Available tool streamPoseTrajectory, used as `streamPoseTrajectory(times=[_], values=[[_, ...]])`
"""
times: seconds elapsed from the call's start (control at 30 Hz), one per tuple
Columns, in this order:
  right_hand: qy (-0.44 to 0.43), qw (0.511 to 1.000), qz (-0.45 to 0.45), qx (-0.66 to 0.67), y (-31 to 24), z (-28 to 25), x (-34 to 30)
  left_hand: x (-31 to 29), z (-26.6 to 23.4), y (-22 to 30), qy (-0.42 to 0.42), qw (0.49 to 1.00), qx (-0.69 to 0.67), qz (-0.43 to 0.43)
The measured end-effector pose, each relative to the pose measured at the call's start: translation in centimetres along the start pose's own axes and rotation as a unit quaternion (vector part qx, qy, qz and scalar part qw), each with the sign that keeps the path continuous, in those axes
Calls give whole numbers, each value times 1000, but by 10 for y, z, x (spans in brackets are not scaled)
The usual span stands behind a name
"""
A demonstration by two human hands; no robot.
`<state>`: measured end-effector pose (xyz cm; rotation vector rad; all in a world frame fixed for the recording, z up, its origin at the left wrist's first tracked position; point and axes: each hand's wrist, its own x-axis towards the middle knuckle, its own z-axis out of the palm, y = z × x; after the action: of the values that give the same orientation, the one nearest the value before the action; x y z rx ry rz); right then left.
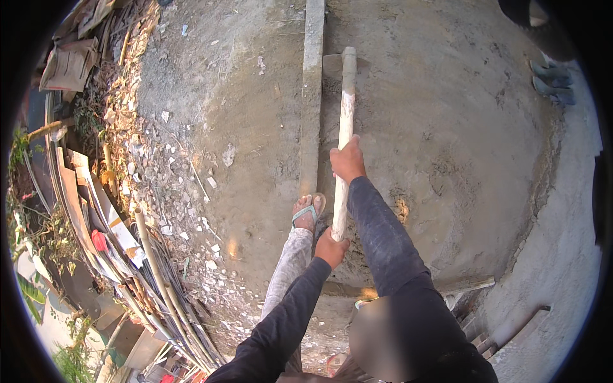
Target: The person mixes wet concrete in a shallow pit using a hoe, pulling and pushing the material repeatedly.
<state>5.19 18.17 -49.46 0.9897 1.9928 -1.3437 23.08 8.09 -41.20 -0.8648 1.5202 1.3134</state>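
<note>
Here a long, pale wooden shaft with a grey-crusted upper end is held out from the centre towards twelve o'clock, a flat grey blade showing at its tip, just beside a long, straight grey strip that is also laid towards twelve. The shaft is grasped twice: by the right hand, just off centre towards two, and by the left hand, lower down at five, each grip wrapped round the wood. And the danger is easily spotted: should the blade be swung leftward, the strip could be knocked or chipped; should the tool be pulled hard towards six, the foot in a pale-strapped sandal, planted beside the strip's near end, could be struck, little protection being offered. A slip could be caused by the damp-looking, grey-brown ground around three, and the grey-blue boots at two might be endangered by a wide swing. Lettering? None can be read, neither on the tool nor on the crumpled brown cardboard sheet at ten.
</note>
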Motion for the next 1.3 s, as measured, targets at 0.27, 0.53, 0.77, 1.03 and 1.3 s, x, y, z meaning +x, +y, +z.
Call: streamPoseTrajectory(times=[0.27, 0.53, 0.77, 1.03, 1.3], values=[[-20, 1000, 1, -25, 135, -15, -96, -74, 71, -151, 39, 999, -24, -21], [-61, 991, 45, -109, 278, 3, -227, -163, 93, -333, -36, 984, -135, -112], [-47, 982, 175, -55, 404, -25, -419, -333, 82, -431, -160, 902, 354, -190], [-94, 902, 33, 419, 210, -68, -70, -18, 85, -176, 97, 917, 365, 129], [31, 987, 60, 146, 151, -98, 65, 93, 125, -35, 115, 882, 446, 102]])
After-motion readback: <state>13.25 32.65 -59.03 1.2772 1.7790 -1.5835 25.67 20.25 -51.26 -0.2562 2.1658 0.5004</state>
